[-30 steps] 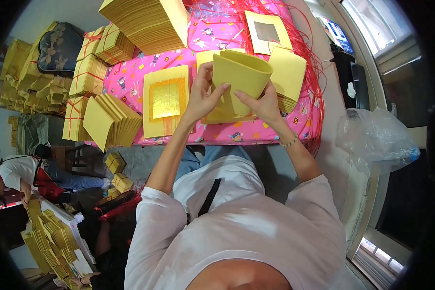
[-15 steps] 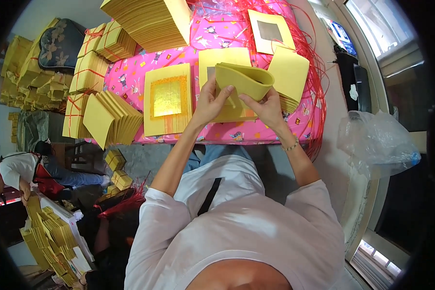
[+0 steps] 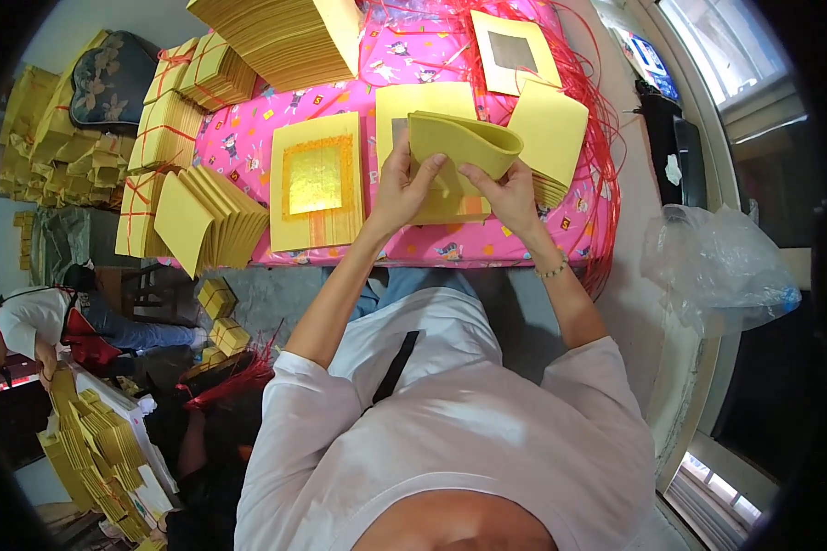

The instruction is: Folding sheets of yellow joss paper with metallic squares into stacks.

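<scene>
Between my two hands a sheaf of yellow paper is bent over, its rounded fold at the right. My left hand grips its left edge, thumb on the near side. My right hand pinches it below the fold. Under the sheaf lies a yellow paper stack, partly hidden by it. To the left is another stack, topped by a sheet with a gold foil square. A further yellow stack stands to the right, and a sheet with a grey square lies beyond it.
The table has a pink patterned cover. Red strands hang over its right side. Tied yellow bundles and a fanned stack line its left. A plastic bag is at right. A co-worker handles paper at lower left.
The bent sheaf has barely shifted between my hands, and both hands keep their hold. The whole table scene sits slightly higher in the picture.
</scene>
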Motion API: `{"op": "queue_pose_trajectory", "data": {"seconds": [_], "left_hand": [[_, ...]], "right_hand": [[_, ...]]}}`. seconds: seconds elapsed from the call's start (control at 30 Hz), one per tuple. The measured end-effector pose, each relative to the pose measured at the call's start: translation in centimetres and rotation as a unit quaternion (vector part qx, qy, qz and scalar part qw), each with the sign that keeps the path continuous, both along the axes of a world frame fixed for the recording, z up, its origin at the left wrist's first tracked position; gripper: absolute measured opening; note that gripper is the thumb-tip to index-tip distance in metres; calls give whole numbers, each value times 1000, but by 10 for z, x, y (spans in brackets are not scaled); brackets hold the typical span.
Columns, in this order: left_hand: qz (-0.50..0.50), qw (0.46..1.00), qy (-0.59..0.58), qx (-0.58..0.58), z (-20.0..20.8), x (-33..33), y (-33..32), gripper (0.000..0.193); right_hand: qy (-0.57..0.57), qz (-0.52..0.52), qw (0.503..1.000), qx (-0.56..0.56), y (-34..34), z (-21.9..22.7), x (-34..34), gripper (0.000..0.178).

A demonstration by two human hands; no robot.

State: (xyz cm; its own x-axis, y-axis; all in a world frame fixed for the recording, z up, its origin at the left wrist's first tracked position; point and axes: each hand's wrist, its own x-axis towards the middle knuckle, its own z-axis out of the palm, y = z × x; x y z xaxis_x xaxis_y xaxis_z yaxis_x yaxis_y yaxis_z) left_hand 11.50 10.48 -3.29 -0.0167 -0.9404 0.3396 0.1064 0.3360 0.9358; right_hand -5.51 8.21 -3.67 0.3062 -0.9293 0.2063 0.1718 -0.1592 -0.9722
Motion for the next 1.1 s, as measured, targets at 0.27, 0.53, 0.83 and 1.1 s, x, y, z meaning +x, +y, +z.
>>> {"op": "queue_pose_trajectory", "data": {"seconds": [0.27,0.53,0.83,1.1], "left_hand": [[54,998,9,-16,7,-8,5,33],[-2,988,56,143,37,-6,-28,28],[-13,953,82,290,42,-7,-40,30],[12,935,43,352,32,-6,-48,33]], "right_hand": [[35,-18,998,-52,-1,6,-1,41],[48,-26,997,-48,-33,35,-2,46],[22,56,988,143,-44,36,-4,39],[7,82,977,199,-48,32,-7,38]]}}
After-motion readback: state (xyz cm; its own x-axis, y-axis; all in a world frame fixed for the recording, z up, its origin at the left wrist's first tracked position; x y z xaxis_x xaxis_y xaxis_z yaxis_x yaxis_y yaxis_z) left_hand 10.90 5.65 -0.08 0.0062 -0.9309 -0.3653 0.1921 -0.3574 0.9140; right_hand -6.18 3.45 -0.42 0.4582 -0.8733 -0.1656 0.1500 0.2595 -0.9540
